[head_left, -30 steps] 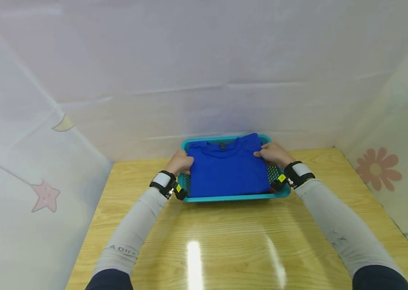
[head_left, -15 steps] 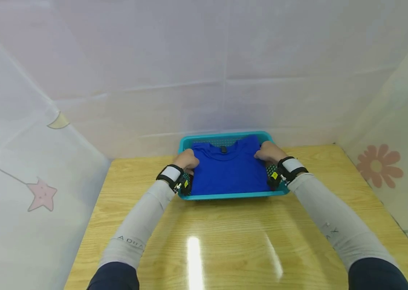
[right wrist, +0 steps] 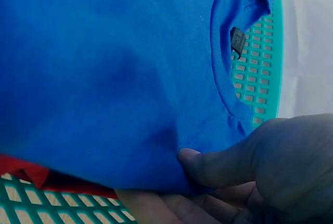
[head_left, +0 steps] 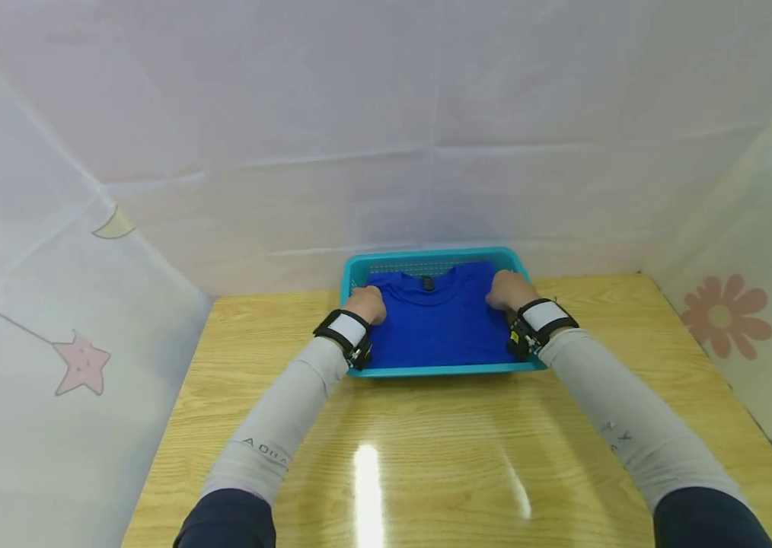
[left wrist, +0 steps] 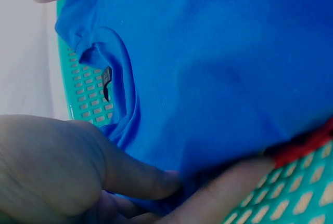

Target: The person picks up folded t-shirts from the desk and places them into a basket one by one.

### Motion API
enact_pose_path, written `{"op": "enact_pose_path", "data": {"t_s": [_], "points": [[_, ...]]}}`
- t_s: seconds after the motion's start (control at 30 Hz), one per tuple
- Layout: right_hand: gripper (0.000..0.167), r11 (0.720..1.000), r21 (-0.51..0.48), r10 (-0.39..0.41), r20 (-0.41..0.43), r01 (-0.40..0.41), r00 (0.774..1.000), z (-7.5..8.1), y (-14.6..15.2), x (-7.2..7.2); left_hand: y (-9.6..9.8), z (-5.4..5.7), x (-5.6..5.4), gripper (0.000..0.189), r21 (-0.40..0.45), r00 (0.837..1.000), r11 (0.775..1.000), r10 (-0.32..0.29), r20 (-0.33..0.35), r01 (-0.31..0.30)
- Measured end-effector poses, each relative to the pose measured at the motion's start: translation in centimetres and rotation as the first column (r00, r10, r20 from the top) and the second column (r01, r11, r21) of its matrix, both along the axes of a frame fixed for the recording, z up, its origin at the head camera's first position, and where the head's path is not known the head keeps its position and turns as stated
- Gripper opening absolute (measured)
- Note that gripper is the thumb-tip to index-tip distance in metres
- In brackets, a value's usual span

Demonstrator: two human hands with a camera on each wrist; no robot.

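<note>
A folded blue T-shirt (head_left: 437, 323) with a dark neck label (head_left: 427, 283) lies inside a turquoise perforated basket (head_left: 448, 371), its collar toward the back wall. My left hand (head_left: 366, 304) pinches the shirt's left edge near the shoulder; the thumb on top shows in the left wrist view. At the opposite edge, my right hand (head_left: 511, 291) grips the shirt between thumb and fingers, as the right wrist view shows. Some red cloth (right wrist: 67, 182) peeks out from under the shirt. The fingers beneath the fabric are partly hidden.
The basket stands at the back of a pale wooden table (head_left: 441, 449), close to a white sheet wall (head_left: 393, 152). Printed sheets with a star (head_left: 81, 363) and a flower (head_left: 726, 316) flank the table on both sides.
Both hands have lowered the shirt deeper into the basket, and its collar now sits lower than the back rim. The left hand has shifted right, inside the basket's left side.
</note>
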State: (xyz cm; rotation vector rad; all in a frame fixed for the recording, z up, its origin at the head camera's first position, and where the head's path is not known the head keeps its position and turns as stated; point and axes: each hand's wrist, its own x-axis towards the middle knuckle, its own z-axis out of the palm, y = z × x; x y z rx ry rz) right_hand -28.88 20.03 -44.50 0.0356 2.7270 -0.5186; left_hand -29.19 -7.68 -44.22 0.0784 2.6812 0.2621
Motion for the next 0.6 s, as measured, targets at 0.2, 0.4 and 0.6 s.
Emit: {"op": "enact_pose_path", "data": {"t_s": [0.2, 0.4, 0.6], "points": [[0.033, 0.999, 0.018, 0.033, 0.014, -0.033, 0.999, -0.3, 0.0, 0.2, -0.4, -0.3, 0.5, 0.061, -0.014, 1.0, 1.0, -0.004, 0.018, 0.005], [0.032, 0.997, -0.017, 0.075, 0.025, -0.075, 0.997, 0.5, -0.1, 0.3, -1.2, 0.4, -0.3, 0.057, 0.015, 0.999, 1.0, 0.01, 0.048, -0.011], [0.031, 0.996, -0.017, 0.091, -0.013, -0.091, 0.996, 4.0, -0.5, 1.3, -1.8, 3.3, 0.0, 0.042, 0.073, 0.999, 0.997, -0.007, 0.04, 0.004]]}}
